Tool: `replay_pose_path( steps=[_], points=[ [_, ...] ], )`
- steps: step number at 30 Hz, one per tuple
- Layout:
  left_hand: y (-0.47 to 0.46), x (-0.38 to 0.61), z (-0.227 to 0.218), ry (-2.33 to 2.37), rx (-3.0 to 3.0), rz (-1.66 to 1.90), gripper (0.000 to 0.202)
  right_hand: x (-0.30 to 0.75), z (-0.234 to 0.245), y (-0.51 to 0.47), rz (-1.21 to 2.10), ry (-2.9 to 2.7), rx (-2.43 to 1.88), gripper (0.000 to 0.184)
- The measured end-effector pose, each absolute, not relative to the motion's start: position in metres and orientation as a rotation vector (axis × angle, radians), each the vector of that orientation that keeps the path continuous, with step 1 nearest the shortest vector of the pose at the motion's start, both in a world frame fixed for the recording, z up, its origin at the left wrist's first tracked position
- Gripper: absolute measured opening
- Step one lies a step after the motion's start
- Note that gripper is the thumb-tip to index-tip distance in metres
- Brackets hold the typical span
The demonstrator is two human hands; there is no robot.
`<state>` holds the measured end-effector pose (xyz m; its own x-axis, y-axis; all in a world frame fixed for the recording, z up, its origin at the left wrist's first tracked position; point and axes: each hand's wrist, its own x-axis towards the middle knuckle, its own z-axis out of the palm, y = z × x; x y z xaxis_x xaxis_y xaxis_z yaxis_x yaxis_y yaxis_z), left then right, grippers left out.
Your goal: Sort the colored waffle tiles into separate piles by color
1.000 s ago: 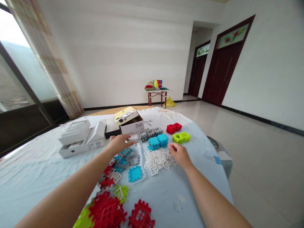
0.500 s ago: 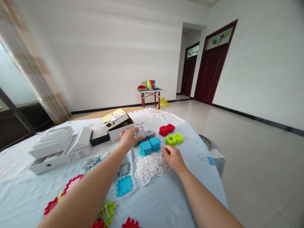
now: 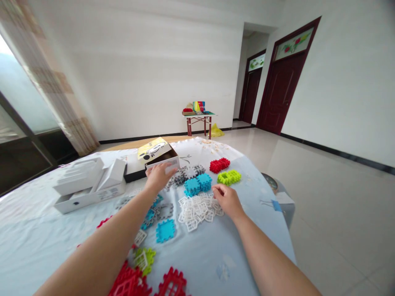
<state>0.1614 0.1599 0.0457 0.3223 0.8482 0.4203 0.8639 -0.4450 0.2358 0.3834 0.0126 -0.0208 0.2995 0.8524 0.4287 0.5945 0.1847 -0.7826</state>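
Note:
My left hand [image 3: 158, 176] hovers beside the grey interlocking tiles [image 3: 193, 170], in front of the yellow-and-white box. Its fingers are apart with nothing seen in them. My right hand [image 3: 227, 199] is closed, thumb and fingers together, at the right edge of a heap of white window-frame pieces [image 3: 197, 209]. Whatever it may hold is hidden. Between the hands stand stacked blue tiles [image 3: 198, 183]. Red tiles [image 3: 219, 165] and lime-green tiles [image 3: 229, 177] lie in stacks beyond my right hand. A single blue tile [image 3: 166, 230] lies flat nearer me.
The yellow-and-white box [image 3: 168, 159] sits half covered at the back. An opened white carton [image 3: 89, 197] stands to its left. Loose red pieces [image 3: 171, 283] and a green tile [image 3: 148, 260] lie near the front. A stool [image 3: 282, 201] stands beyond the table's right edge.
My left hand has drawn back left from the grey tiles, uncovering more of them. My right hand stays closed in about the same place. The view has shifted slightly.

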Motion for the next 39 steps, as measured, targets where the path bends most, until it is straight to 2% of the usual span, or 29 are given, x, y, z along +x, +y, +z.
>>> replay_pose_path(
  steps=[5,11,18,26,39],
  points=[
    [0.142,0.127,0.05,-1.627,-2.539,-0.655,0.044,0.381,-0.023,0.012,0.298,-1.413,-1.516,0.028],
    [0.143,0.162,0.052,-1.539,-2.626,-0.591,0.039,0.378,-0.026,0.012,0.303,-1.428,-1.524,0.03],
    [0.164,0.223,0.045,-1.487,-2.749,-0.375,0.046,0.384,-0.029,0.015,0.337,-1.382,-1.53,0.029],
    [0.179,0.235,0.044,-1.579,-2.769,-0.198,0.05,0.382,-0.025,0.015,0.35,-1.382,-1.521,0.027],
    [0.191,0.236,0.049,-1.67,-2.812,-0.346,0.064,0.38,-0.02,0.014,0.363,-1.371,-1.529,0.027]
  ],
)
